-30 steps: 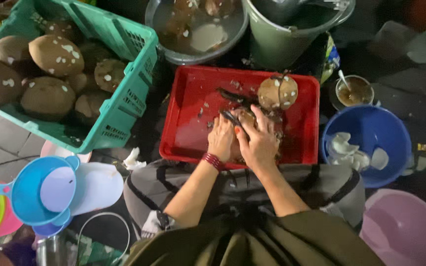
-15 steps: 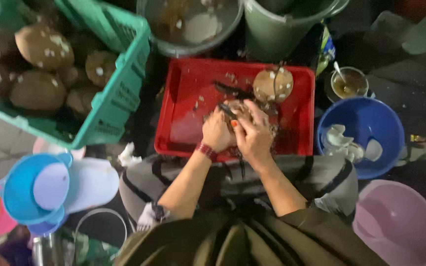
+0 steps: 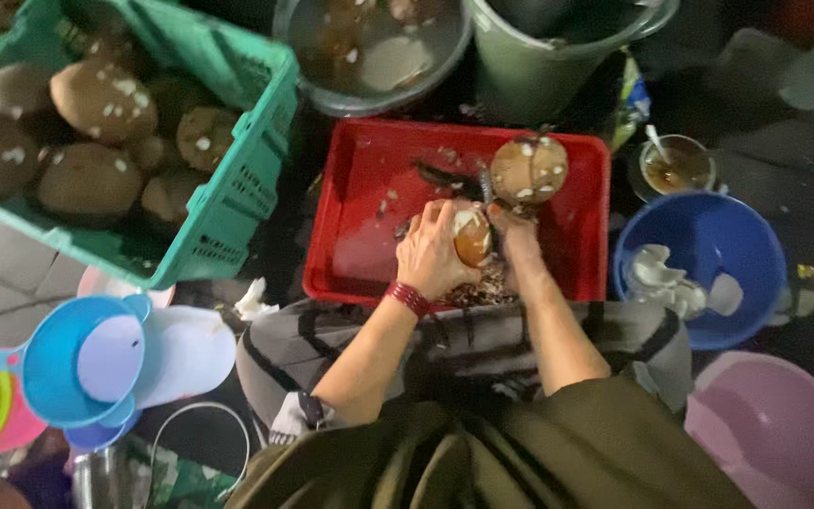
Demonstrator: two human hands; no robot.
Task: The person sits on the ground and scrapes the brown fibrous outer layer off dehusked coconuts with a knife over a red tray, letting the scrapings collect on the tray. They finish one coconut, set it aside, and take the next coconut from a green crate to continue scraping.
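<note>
Down at the near edge of the red tray [image 3: 360,188], the left hand [image 3: 435,250] is clenched around a half-peeled coconut [image 3: 473,236]. The right hand [image 3: 518,236] presses against its other side; whether that grip is clenched, I cannot tell. Another coconut [image 3: 528,170] sits near the tray's far right corner.

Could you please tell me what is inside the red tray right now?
The red tray holds a brown coconut, husk scraps, and a peeled coconut held by the left hand and right hand. The hands cover whatever lies beneath them.
</note>
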